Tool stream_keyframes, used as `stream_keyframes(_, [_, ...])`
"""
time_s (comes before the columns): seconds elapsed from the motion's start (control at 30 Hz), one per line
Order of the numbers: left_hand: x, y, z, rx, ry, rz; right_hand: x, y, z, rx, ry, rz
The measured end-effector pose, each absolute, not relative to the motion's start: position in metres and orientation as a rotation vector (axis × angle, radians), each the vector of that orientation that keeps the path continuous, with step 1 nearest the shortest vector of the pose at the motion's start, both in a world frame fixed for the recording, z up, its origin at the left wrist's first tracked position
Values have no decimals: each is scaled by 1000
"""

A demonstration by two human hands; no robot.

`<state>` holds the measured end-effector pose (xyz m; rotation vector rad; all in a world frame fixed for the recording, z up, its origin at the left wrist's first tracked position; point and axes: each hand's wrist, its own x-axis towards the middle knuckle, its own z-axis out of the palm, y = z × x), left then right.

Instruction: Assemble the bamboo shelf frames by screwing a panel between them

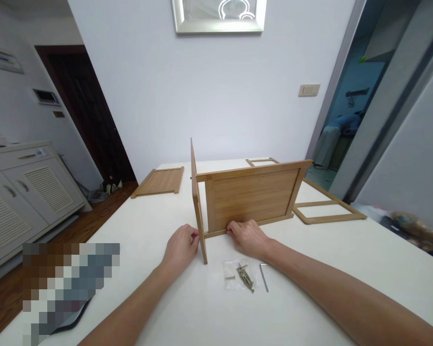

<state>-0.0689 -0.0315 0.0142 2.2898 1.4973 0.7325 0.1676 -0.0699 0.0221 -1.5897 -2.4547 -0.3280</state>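
Note:
A bamboo shelf panel (252, 197) stands on edge on the white table (159, 288), joined at its left end to an upright side frame (198, 206). My left hand (180, 245) is curled against the outer face of the side frame near its lower end, fingertips pinched on something too small to make out. My right hand (247, 236) presses closed fingers on the panel's lower rail, just right of the joint. A clear bag of screws (242, 275) and an Allen key (263, 276) lie on the table in front of my hands.
A loose bamboo panel (160, 181) lies at the far left of the table. Two open bamboo frames lie on the right (328, 206) and behind (262, 162). A white cabinet (21, 187) stands left; a doorway (346, 129) opens right. A blurred patch (70, 283) covers the table's near left.

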Motion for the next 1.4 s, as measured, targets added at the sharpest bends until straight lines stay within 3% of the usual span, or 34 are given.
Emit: stream_keyframes(1.4, [-67,-26,16,2294,1483,737,164,-72,26,-1608,-2418,-317])
